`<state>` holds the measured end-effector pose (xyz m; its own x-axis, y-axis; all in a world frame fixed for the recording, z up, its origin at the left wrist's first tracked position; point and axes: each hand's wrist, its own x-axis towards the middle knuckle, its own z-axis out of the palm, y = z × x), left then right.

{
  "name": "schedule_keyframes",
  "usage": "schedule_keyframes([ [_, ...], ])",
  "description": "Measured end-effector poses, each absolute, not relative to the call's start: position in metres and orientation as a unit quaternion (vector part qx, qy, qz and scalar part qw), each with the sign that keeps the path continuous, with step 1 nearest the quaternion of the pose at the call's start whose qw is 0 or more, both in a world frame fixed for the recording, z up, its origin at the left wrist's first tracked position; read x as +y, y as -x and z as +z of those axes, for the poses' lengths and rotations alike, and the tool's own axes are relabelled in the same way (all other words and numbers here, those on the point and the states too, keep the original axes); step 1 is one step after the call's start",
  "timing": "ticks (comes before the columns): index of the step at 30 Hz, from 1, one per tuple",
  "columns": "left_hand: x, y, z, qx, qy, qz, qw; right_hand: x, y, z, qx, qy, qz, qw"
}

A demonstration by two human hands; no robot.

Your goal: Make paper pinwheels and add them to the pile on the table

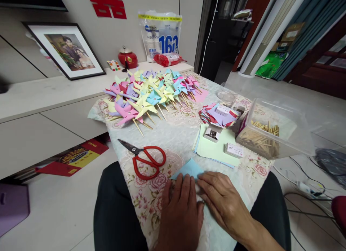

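My left hand (180, 211) and my right hand (221, 200) lie side by side at the near edge of the table, fingers stretched flat and pressing on a light blue paper sheet (189, 168) that is folded into a point. Only the sheet's far corner shows beyond my fingertips. Red-handled scissors (147, 158) lie shut just left of the paper. A stack of pale green and blue paper squares (213, 150) sits beyond my right hand.
A heap of finished paper pinwheels (151, 94) on sticks fills the far table. A clear plastic box (270, 130) of wooden sticks stands right, with small pin boxes (234, 150) and cut coloured paper (218, 115) near it. The floral tablecloth (173, 135) covers the table.
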<state>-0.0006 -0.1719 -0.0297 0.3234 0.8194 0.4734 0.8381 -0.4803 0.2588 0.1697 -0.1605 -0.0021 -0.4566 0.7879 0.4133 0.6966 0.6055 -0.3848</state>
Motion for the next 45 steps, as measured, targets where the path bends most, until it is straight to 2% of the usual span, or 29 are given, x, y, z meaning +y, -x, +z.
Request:
schedule_keyframes([
  [9, -0.174, 0.008, -0.027, -0.496, 0.821, -0.283, -0.006, -0.165, -0.174, -0.002, -0.872, 0.45, 0.076, 0.174],
  [17, -0.177, 0.013, -0.028, -0.497, 0.819, -0.288, 0.0, -0.164, -0.177, -0.003, -0.876, 0.453, 0.059, 0.154],
  [22, -0.174, 0.015, -0.023, -0.497, 0.821, -0.279, 0.026, -0.163, -0.179, -0.003, -0.882, 0.434, 0.047, 0.179],
  [32, -0.144, 0.022, -0.018, -0.452, 0.851, -0.243, 0.114, -0.152, -0.186, -0.004, -0.819, 0.466, 0.093, 0.32],
  [45, -0.118, 0.028, -0.009, -0.339, 0.894, -0.229, 0.181, -0.148, -0.178, -0.005, -0.823, 0.473, 0.063, 0.31],
])
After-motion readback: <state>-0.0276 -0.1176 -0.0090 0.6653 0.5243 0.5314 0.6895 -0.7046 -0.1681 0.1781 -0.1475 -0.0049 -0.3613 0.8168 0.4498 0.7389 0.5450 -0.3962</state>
